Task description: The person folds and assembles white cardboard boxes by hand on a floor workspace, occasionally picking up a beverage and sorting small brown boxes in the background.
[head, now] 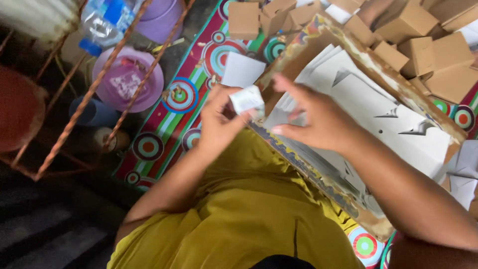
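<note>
Left hand [216, 124] pinches a small folded white paper piece [247, 99] over the lap, right hand [318, 119] half-open, fingertips steadying it; beyond, board [378, 67] stacked with white sheets [378, 109], then brown boxes [428, 50] piled on patterned mat [174, 119].

We sit on the floor of a home workshop: a patterned mat [169, 124], heaps of small folded cardboard boxes [423, 45], stacked white card sheets [378, 114], and household plastic tubs [127, 79] beside us.
</note>
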